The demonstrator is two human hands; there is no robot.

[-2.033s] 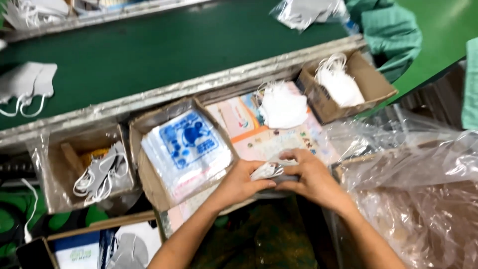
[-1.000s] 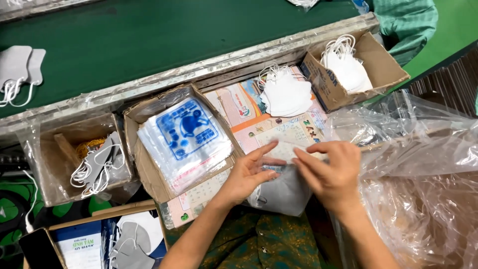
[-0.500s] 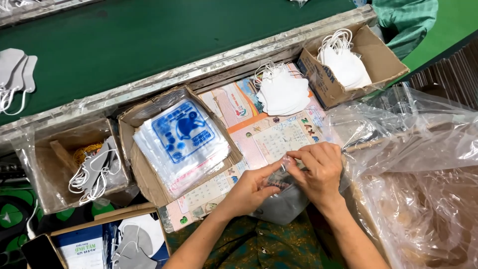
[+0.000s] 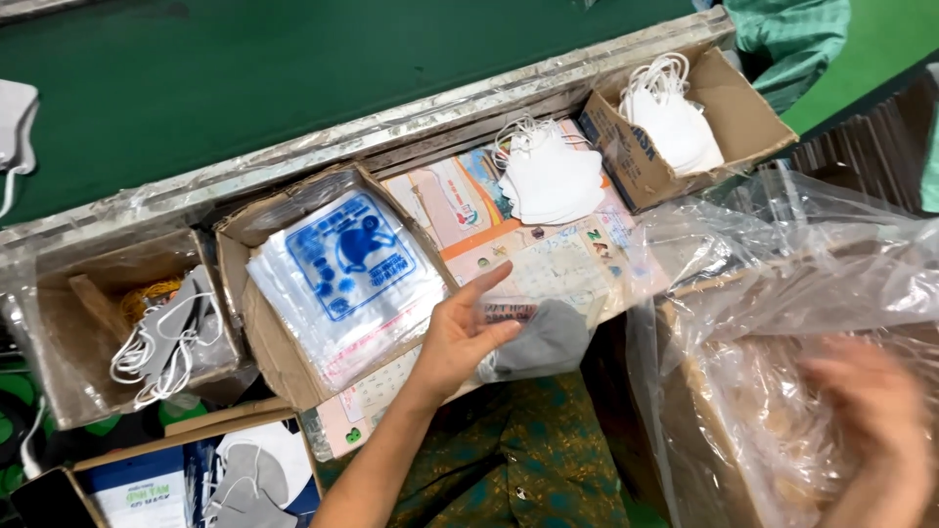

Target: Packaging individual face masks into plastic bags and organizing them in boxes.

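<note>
My left hand point(image 4: 462, 334) lies flat on the printed sheet point(image 4: 548, 259), fingers spread, its fingertips touching a grey face mask sealed in a clear bag point(image 4: 540, 342) at the sheet's near edge. My right hand point(image 4: 872, 418) is blurred with motion far to the right, over the clear plastic liner of a large carton point(image 4: 782, 323); nothing shows in it. A cardboard box holding a stack of clear bags with blue print point(image 4: 344, 269) stands just left of my left hand.
Loose white masks point(image 4: 550, 178) lie on the sheet's far end, with more in a box point(image 4: 670, 117) at the right. A box of grey masks point(image 4: 161, 337) stands at the left. A green conveyor belt point(image 4: 293, 78) runs behind. Another person's green sleeve point(image 4: 792, 39) is at the top right.
Both hands were pinching the bagged mask together. My right hand has let go and swung right over the lined carton; my left hand has opened beside the bag.
</note>
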